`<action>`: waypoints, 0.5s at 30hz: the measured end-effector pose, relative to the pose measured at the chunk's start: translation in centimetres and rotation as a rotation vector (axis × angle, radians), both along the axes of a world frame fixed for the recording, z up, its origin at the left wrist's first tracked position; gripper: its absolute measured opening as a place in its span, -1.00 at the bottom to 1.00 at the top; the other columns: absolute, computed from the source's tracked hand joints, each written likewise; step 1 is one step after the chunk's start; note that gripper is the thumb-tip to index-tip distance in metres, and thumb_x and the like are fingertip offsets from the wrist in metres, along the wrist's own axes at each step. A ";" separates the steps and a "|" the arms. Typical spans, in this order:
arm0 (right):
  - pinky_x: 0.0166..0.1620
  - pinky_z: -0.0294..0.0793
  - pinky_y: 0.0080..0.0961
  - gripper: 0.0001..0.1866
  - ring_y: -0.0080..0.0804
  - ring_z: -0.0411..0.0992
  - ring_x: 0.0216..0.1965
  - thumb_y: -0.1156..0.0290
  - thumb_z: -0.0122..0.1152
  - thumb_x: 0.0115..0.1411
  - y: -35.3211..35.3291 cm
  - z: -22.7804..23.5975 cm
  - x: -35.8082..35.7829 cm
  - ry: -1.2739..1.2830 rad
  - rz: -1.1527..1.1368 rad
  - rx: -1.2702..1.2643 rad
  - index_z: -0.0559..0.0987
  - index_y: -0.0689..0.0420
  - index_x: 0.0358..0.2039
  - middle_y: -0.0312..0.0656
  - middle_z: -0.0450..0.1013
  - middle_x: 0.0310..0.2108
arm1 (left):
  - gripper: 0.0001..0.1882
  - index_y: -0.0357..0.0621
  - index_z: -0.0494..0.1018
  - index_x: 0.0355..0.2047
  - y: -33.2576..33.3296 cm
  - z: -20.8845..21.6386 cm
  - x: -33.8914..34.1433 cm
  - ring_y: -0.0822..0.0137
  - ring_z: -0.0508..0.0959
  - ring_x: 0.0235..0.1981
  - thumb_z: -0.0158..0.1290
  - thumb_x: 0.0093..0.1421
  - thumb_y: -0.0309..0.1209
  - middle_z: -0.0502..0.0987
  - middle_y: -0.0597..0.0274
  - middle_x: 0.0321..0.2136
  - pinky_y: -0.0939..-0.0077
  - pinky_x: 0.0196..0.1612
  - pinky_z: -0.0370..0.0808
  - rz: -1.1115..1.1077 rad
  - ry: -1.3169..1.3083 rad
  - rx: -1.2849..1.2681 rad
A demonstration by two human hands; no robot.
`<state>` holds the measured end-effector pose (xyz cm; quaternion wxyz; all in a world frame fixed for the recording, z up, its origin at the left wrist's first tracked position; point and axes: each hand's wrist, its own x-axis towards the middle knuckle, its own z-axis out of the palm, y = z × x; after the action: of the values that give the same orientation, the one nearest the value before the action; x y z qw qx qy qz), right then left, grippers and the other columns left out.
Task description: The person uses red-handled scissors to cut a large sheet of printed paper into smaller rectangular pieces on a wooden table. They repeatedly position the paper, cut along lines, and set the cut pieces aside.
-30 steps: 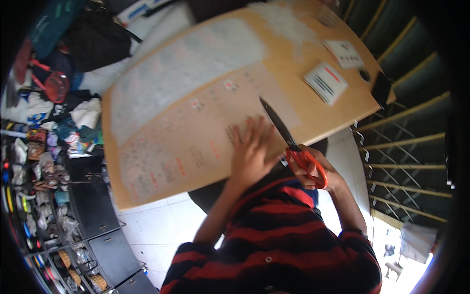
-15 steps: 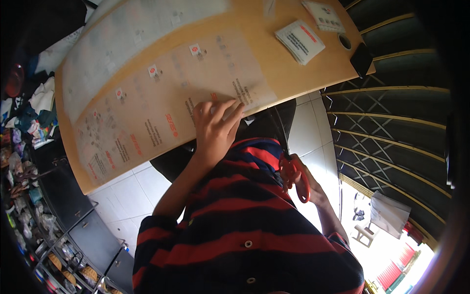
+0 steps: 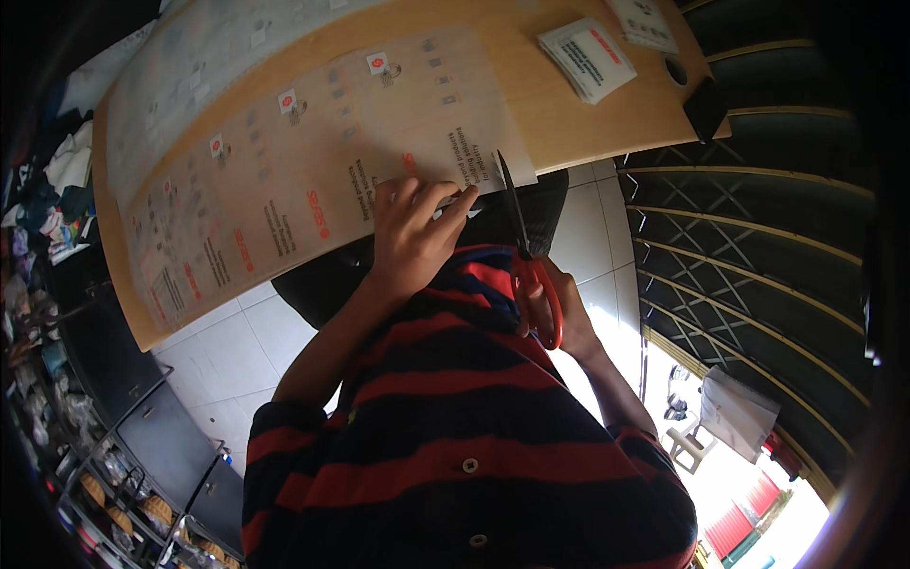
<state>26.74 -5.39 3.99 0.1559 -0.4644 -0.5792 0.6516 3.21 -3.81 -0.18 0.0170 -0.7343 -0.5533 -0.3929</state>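
In the head view, the only one at hand, the translucent printed sheet [image 3: 313, 142] lies across the near side of the wooden table [image 3: 569, 133], its lower border along the table edge closest to the person. The left hand [image 3: 417, 232] is at that border, fingers bent, with thumb and forefinger close together near the sheet's right end; whether they pinch the film or only press on it cannot be told. The right hand [image 3: 555, 299] is closed around the red handles of the scissors [image 3: 514, 209], whose dark blades point up and away from the body, the tip overlapping the sheet's right-hand end; the blades look narrow, and whether they touch the film is unclear. A second pale sheet [image 3: 190, 104] lies beyond the first, and a stack of printed cards [image 3: 588, 62] sits farther right, apart from both hands. The step in hand seems to be lining up the blades with the sheet's edge. A cut from here would call for the left fingers holding the film taut, clear of the blades, and the scissors opening with one blade beneath the border.
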 end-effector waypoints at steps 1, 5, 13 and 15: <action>-0.62 0.40 -0.63 -0.38 -0.52 0.43 -0.70 -0.13 -0.08 0.36 -0.1 0.1 -0.5 0.007 -0.018 0.016 0.36 0.34 -0.17 -0.24 0.37 -0.68 | -0.61 0.01 0.62 -0.18 0.0 -0.2 0.0 0.29 0.43 -0.31 0.27 -0.09 -0.54 0.50 0.44 -0.31 0.25 -0.13 0.31 -0.003 0.002 0.011; -0.65 0.36 -0.66 -0.38 -0.54 0.39 -0.74 -0.15 -0.11 0.37 -0.2 0.0 -1.1 0.049 -0.050 0.047 0.35 0.31 -0.25 -0.26 0.35 -0.71 | -0.59 0.05 0.64 -0.17 -0.3 -0.2 0.1 0.30 0.43 -0.32 0.29 -0.10 -0.55 0.50 0.44 -0.32 0.30 -0.12 0.30 0.006 0.002 0.004; -0.70 0.32 -0.59 -0.82 -0.52 0.38 -0.76 0.36 0.04 0.37 -0.6 -1.0 -1.0 0.017 -0.082 0.014 0.37 0.22 -0.29 -0.25 0.33 -0.70 | -0.63 0.02 0.63 -0.22 -0.1 -0.3 0.2 0.29 0.43 -0.32 0.27 -0.10 -0.56 0.50 0.44 -0.32 0.29 -0.14 0.30 0.021 0.018 0.043; -0.70 0.29 -0.59 -0.81 -0.53 0.37 -0.77 0.34 0.04 0.38 -0.6 -1.0 -1.1 0.014 -0.082 0.019 0.37 0.20 -0.30 -0.28 0.31 -0.73 | -0.65 0.01 0.63 -0.22 -0.1 -0.4 0.2 0.29 0.43 -0.32 0.27 -0.09 -0.55 0.50 0.45 -0.32 0.26 -0.14 0.30 0.018 0.030 0.038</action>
<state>25.62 -6.04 2.96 0.1907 -0.4818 -0.5646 0.6425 3.36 -3.88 -0.62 0.0428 -0.7347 -0.5518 -0.3922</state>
